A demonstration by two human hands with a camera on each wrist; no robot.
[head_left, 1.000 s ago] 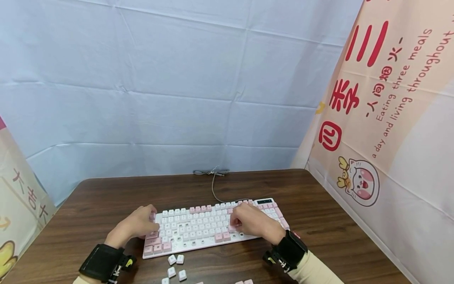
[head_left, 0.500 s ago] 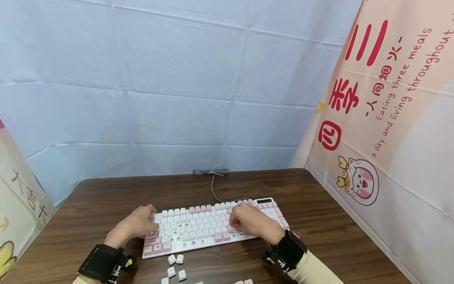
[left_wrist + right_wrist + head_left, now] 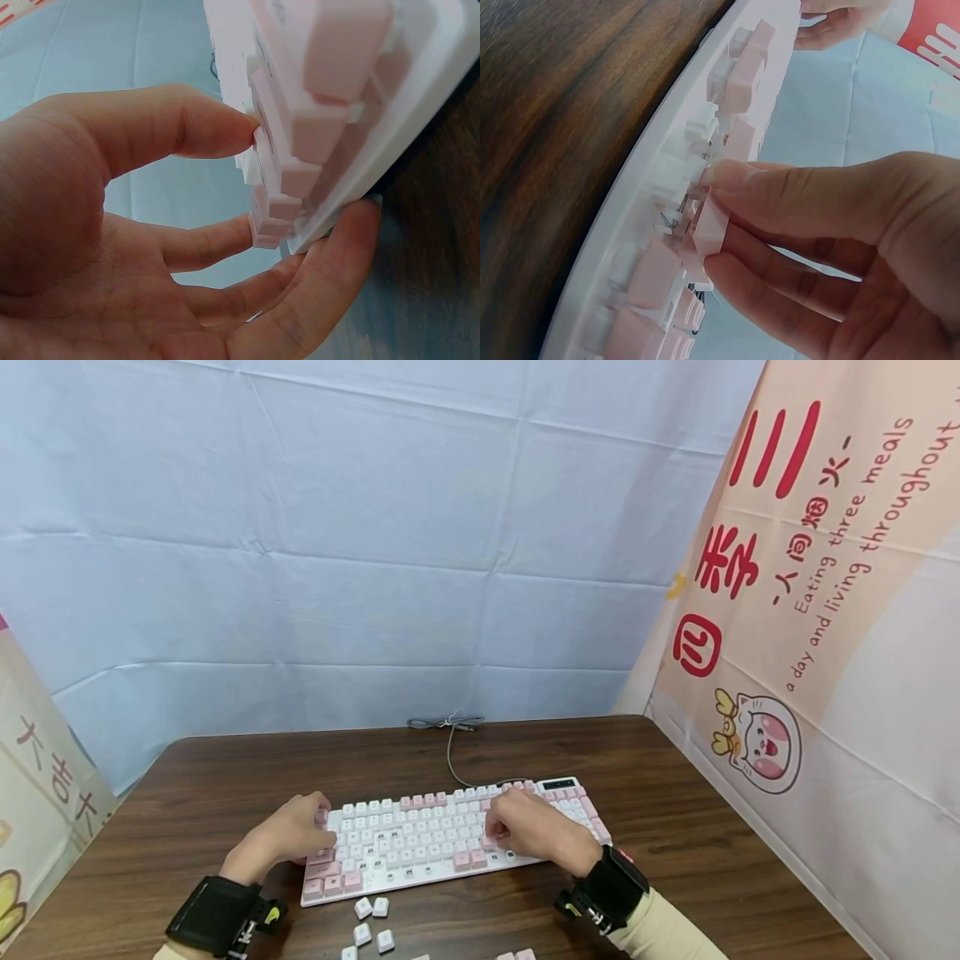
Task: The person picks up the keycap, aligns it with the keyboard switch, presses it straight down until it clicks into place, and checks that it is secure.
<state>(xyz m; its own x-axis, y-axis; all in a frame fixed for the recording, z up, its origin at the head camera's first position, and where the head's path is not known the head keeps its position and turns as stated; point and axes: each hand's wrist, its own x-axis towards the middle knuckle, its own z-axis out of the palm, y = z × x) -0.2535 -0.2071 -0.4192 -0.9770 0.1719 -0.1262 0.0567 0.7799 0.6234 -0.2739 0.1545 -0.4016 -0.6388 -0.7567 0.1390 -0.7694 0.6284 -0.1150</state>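
Observation:
A white keyboard [image 3: 411, 883] with white and pink keycaps lies at a slant on the table. My left hand [image 3: 288, 828] grips its left end, the thumb on the pink keys and other fingers along the edge and under it in the left wrist view. Over the keyboard's right part, my right hand [image 3: 534, 827] pinches a pink keycap [image 3: 712, 225] between thumb and fingers. That keycap sits tilted among the keys, and a thin metal wire [image 3: 676, 216] shows beside it. Several key positions along the front rows are bare, with their switches exposed.
Loose white keycaps [image 3: 363, 935] lie in front of the keyboard, with pink keycaps [image 3: 517, 956] cut off by the frame's bottom edge. A grey cable [image 3: 452, 756] runs to a coil at the back of the brown table [image 3: 225, 768]. Cloth hangs behind and at both sides.

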